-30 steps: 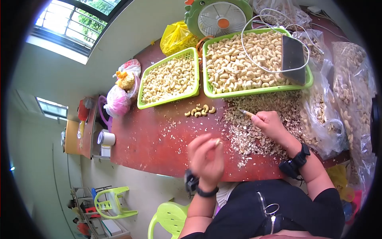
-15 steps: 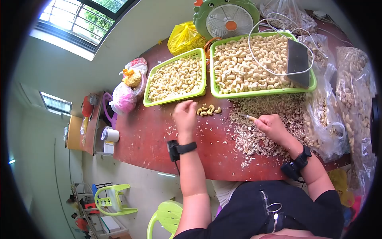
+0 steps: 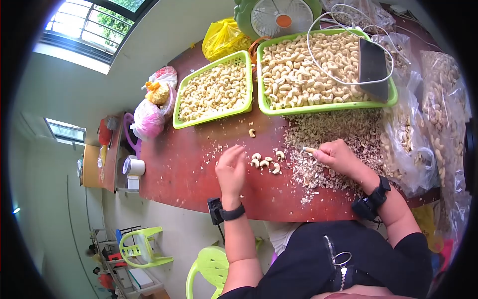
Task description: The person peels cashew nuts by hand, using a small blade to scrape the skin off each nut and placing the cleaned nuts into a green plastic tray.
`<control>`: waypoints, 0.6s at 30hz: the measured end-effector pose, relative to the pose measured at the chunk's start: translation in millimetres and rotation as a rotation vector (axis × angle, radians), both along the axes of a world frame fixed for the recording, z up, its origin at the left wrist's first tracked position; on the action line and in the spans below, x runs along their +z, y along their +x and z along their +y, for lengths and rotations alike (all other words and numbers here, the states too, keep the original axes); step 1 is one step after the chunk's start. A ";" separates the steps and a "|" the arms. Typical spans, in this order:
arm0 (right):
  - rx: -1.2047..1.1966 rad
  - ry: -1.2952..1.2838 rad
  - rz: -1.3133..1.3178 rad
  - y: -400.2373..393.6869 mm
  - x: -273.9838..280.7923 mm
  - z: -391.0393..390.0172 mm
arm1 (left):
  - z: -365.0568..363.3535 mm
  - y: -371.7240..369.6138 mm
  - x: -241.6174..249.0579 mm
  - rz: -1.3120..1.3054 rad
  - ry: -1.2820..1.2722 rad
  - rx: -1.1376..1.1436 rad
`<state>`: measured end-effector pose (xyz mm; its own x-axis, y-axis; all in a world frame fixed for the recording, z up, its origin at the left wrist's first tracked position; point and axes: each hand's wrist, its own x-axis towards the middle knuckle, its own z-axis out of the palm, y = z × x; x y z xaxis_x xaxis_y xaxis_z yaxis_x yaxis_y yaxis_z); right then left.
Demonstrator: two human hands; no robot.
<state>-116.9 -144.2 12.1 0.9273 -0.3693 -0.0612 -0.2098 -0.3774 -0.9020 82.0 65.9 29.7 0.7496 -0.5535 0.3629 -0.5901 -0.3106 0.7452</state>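
Note:
My left hand (image 3: 232,170) is over the red table (image 3: 189,184), fingers loosely bent with the thumb apart and nothing visible between them. Just right of it lie several loose cashews (image 3: 276,169), and a single cashew (image 3: 252,133) sits farther back. My right hand (image 3: 338,157) is closed on a small tan-handled tool (image 3: 309,150), its tip pointing left above a spread of skin flakes (image 3: 318,174). Behind, a smaller green basket (image 3: 214,119) and a larger green basket (image 3: 323,106) are filled with cashews.
A phone (image 3: 372,70) and white cable (image 3: 318,74) lie on the larger basket. Clear bags of nuts (image 3: 406,129) stand at the right. Behind are a yellow bag (image 3: 224,40) and green fan (image 3: 284,17). Pink-and-white bags (image 3: 148,119) and a white mug (image 3: 133,166) are at the left.
The small group of cashews has moved nearer to me and spread apart, one staying behind. My left hand has drawn back toward me and opened. The right hand still holds the tool.

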 end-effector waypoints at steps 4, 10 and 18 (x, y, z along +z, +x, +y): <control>-0.024 0.030 -0.033 0.6 -4.9 -0.1 | 4.8 0.6 -2.8 0.138 0.096 0.109; 0.013 -0.006 0.001 0.1 -0.6 1.6 | -11.8 -28.4 -8.9 -0.096 0.370 -0.145; 0.049 0.027 0.001 0.9 2.8 5.0 | -15.1 -59.8 -5.0 -0.028 0.416 -0.156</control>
<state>-116.0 -139.2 14.9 0.9442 -0.3215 -0.0711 -0.1921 -0.3627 -0.9119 22.3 50.9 24.7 0.6386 -0.7624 0.1048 -0.6720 -0.4861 0.5587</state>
